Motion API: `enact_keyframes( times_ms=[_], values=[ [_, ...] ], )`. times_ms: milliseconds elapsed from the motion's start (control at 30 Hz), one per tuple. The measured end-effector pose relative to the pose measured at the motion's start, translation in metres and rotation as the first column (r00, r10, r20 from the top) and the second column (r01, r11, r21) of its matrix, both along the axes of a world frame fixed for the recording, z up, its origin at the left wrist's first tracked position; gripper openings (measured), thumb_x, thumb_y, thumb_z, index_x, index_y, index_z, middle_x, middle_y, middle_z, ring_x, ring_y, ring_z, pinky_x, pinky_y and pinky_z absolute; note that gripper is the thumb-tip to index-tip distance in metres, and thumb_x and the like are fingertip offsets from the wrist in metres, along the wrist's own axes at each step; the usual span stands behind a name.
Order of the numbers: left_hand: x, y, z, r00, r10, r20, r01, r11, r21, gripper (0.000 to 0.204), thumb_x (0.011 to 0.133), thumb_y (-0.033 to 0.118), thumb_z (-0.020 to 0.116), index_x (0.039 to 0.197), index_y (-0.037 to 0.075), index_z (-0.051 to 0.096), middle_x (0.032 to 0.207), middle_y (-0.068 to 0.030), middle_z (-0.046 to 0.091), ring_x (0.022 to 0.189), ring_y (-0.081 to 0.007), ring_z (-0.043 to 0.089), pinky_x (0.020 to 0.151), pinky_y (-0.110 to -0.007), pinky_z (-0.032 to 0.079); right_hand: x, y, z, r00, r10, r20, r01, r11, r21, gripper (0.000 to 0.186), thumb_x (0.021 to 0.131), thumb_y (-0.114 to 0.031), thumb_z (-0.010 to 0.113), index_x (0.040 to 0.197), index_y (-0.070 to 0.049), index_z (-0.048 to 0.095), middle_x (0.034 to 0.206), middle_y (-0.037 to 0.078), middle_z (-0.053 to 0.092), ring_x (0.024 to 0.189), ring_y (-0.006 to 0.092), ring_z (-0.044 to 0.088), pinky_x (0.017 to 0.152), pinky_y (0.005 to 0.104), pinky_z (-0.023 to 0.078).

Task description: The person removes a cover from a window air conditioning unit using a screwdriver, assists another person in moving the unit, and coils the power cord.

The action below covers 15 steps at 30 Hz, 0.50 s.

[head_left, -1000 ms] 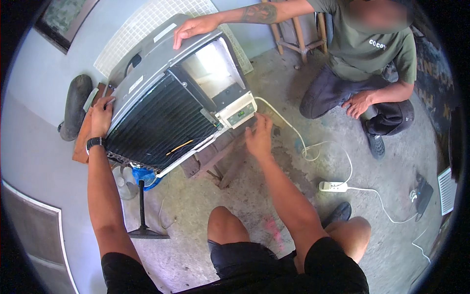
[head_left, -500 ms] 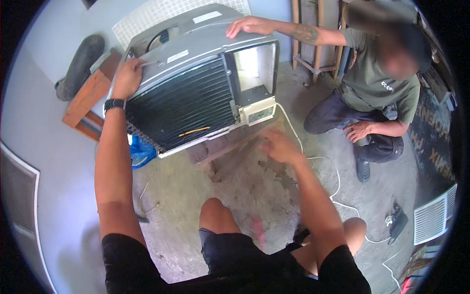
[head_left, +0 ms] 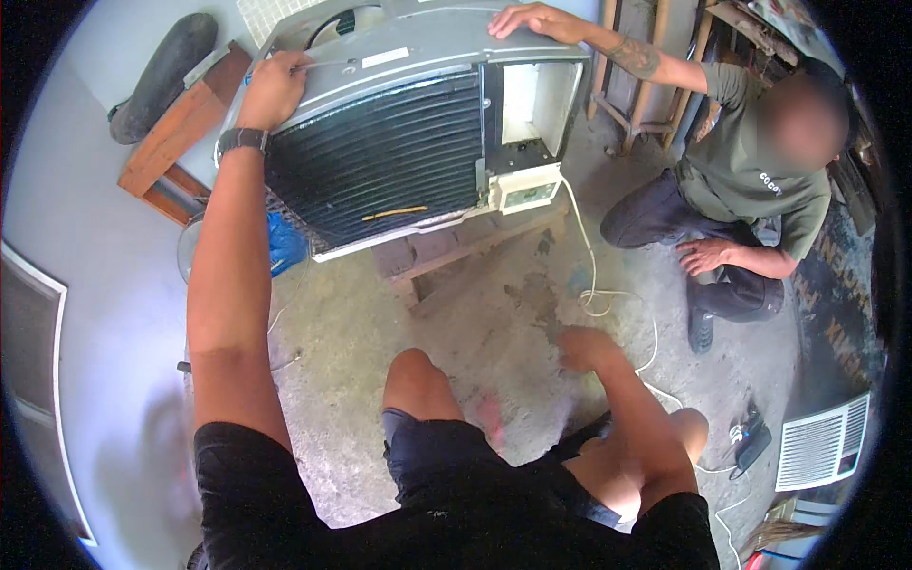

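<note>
My left hand [head_left: 275,90] is closed at the top left edge of a window air conditioner [head_left: 394,49]. A thin metal shaft, which looks like a screwdriver [head_left: 328,64], sticks out of it to the right along the grey casing. The unit's front cover is off, baring dark fins [head_left: 380,152], with a yellow strip [head_left: 395,214] near their lower edge. Well below the unit's right side, my right hand [head_left: 587,349] hangs over the floor, touching nothing I can see; motion smears its fingers.
At the right, a co-worker [head_left: 750,190] squats with one hand [head_left: 541,21] on the casing. A white cord [head_left: 591,256] trails across the concrete floor. A wooden support [head_left: 446,249] is under the unit. A white grille [head_left: 823,443] leans at the far right; a blue bag [head_left: 285,243] lies left.
My right hand has drawn back from below the control panel toward my knee. The unit sits higher in view as the view tilts down. My left hand stays at the casing's corner.
</note>
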<state>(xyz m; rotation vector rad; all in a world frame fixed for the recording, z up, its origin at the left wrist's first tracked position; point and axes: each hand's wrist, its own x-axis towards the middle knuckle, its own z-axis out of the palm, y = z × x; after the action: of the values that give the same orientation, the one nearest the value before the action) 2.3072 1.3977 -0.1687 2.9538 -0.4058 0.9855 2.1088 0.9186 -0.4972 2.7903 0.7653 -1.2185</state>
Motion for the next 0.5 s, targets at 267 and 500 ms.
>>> enact_keyframes(
  times_ms=[267,500],
  values=[
    [-0.004,0.008,0.002,0.998,-0.003,0.060,0.000,0.998,0.057,0.028,0.091,0.015,0.052,0.110,0.007,0.071,0.115,-0.0183,0.066,0.109,-0.0409,0.058,0.099,-0.046,0.044,-0.026,0.018,0.027,0.985,-0.035,0.172,-0.033,0.925,0.379,0.051,0.090,-0.030,0.065,0.135,-0.010,0.052,0.128,0.019,0.057,0.118,0.0369,0.059,0.096,0.0496,0.049],
    [-0.001,0.010,0.004,0.997,-0.032,0.068,0.026,0.996,0.091,0.026,0.092,0.015,0.054,0.110,0.006,0.070,0.114,-0.0178,0.067,0.106,-0.0400,0.060,0.098,-0.047,0.044,-0.040,0.014,0.059,0.970,-0.051,0.237,-0.055,0.906,0.420,0.042,0.088,-0.026,0.067,0.124,-0.008,0.056,0.121,0.018,0.059,0.112,0.0377,0.061,0.090,0.0507,0.052]
  ],
)
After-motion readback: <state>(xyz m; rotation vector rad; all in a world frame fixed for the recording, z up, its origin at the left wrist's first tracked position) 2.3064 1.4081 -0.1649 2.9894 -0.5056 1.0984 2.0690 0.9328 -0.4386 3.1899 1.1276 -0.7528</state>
